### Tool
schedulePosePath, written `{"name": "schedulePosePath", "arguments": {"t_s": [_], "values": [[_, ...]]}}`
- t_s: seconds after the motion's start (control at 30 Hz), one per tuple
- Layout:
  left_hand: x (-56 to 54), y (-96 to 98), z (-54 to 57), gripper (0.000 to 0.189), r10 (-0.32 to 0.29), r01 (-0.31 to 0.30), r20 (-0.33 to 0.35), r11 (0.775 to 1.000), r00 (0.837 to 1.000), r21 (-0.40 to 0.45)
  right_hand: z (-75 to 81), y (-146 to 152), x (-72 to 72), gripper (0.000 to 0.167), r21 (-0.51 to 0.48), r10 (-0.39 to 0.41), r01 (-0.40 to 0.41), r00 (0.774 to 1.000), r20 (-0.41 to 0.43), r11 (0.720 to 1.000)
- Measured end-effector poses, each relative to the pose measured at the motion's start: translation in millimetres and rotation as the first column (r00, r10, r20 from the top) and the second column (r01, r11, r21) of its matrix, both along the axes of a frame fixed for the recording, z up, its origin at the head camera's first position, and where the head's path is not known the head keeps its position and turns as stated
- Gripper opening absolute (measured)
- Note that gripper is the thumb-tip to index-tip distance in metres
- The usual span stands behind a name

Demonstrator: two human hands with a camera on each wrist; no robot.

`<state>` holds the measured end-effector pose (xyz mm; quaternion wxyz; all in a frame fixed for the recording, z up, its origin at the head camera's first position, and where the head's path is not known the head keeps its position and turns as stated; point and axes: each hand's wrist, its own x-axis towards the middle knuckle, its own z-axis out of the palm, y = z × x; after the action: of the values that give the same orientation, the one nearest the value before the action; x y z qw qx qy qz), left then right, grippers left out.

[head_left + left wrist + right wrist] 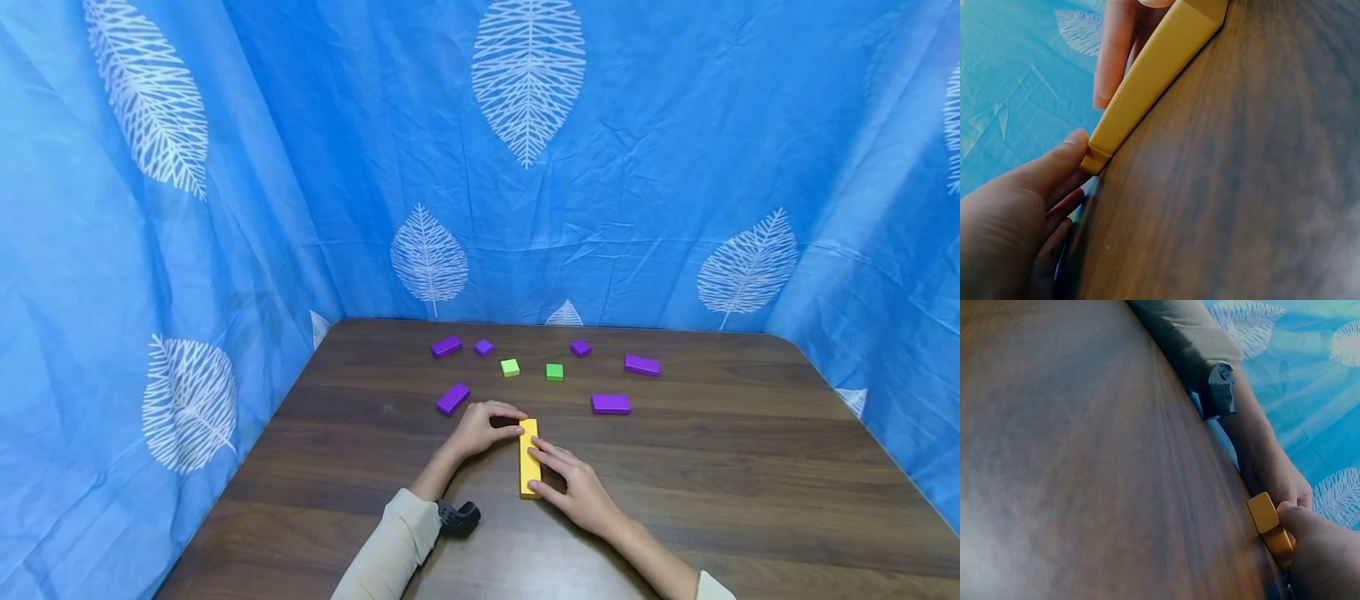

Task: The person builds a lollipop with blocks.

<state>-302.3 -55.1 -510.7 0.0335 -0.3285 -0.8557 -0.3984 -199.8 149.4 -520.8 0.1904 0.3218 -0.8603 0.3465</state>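
Note:
A long yellow block (529, 460) lies on the table, running lengthwise away from the person. Near its far end a seam crosses it in the left wrist view. My left hand (480, 431) pinches that far end, thumb against the left side and fingers round the end. On the right, my right hand (576, 489) touches the block's long edge with thumb and extended fingers, all along the same side. The right wrist view shows the near end face of the yellow block (1264, 513). In the left wrist view the left thumb (1063, 156) meets the block's corner.
Beyond the hands lie a light green block (510, 367) and a darker green block (554, 372). Several purple blocks surround them, including a long one (611, 405) and a small one (483, 347). Blue leaf-patterned curtains (600, 167) border the wooden table (750, 467).

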Motion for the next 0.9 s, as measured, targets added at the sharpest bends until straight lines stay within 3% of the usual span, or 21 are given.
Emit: {"name": "schedulePosePath", "arguments": {"t_s": [0.47, 0.67, 0.9], "values": [[1.1, 2.7, -0.9, 0.026, -0.011, 0.011, -0.005, 1.0, 1.0, -0.001, 0.0, 1.9, 1.3, 0.044, -0.013, -0.012, 0.012, 1.0, 0.003, 1.0], [1.2, 2.0, -2.6, 0.031, 0.004, -0.005, 0.033, 0.998, 0.999, 0.06, 1.1, 0.6, -2.7, 0.046, -0.052, -0.035, 0.035, 0.999, 0.004, 0.998], [-0.3, 0.1, -4.0, 0.033, 0.026, -0.029, 0.038, 0.995, 0.999, 0.092, 0.8, 0.7, -8.4, 0.05, -0.006, -0.047, 0.047, 0.998, 0.046, 0.999]]}}
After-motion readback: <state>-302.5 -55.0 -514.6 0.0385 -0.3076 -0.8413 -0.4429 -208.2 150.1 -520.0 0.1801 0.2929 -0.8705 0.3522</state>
